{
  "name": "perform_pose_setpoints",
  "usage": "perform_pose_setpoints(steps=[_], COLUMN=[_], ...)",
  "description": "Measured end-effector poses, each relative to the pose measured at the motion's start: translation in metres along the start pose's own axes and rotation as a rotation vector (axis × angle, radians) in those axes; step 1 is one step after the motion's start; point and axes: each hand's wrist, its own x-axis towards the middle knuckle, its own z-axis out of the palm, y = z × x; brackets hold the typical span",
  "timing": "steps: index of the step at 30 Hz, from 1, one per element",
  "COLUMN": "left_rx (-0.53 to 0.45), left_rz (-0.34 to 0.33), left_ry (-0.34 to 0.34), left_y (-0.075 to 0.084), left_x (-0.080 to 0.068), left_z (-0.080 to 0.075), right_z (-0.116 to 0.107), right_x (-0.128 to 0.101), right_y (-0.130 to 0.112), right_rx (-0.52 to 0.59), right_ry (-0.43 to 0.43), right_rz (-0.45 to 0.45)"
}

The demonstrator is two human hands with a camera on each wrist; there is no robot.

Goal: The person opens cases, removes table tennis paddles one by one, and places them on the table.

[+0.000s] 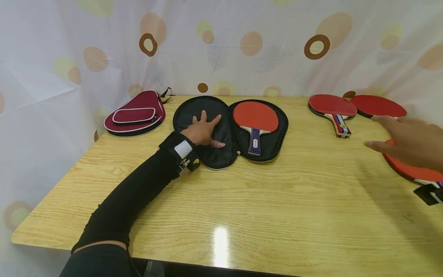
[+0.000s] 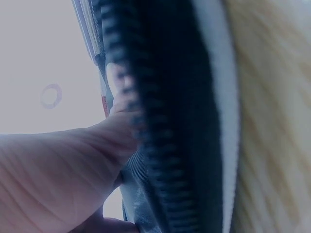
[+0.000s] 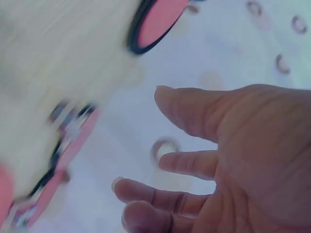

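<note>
Glossy wooden table (image 1: 277, 200), spotted curtain (image 1: 263, 42) behind

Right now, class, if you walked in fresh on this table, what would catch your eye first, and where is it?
The open black case at the middle back of the wooden table, a red paddle in its right half and the left hand pressed flat on its left half. Next, the maroon case zipped shut at far left, and the right hand open above the loose red paddles at right.
</note>
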Motion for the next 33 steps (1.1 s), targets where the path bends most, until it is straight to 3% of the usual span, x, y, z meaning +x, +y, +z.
perform_pose_setpoints(steps=[5,11,21,25,33], left_rx=[-0.002,-0.005,-0.031,-0.034,-0.028], left_rz=[0.003,-0.005,-0.022,-0.032,-0.030], left_ry=[0.015,0.021,-0.002,-0.005,-0.001], left_y=[-0.002,-0.001,-0.003,-0.002,-0.001], left_x=[0.000,0.001,0.001,0.000,0.002], left_z=[0.000,0.000,0.002,0.002,0.001], right_z=[-0.009,-0.008,0.001,0.011,0.027], right_x=[0.035,0.073,0.117,0.127,0.145], right_y=[-0.053,-0.100,-0.158,-0.181,-0.208], right_rx=[0.074,0.179,0.334,0.329,0.338], right_ry=[-0.058,-0.081,-0.149,-0.156,-0.225], right_rz=[-0.120,-0.155,-0.187,-0.208,-0.139])
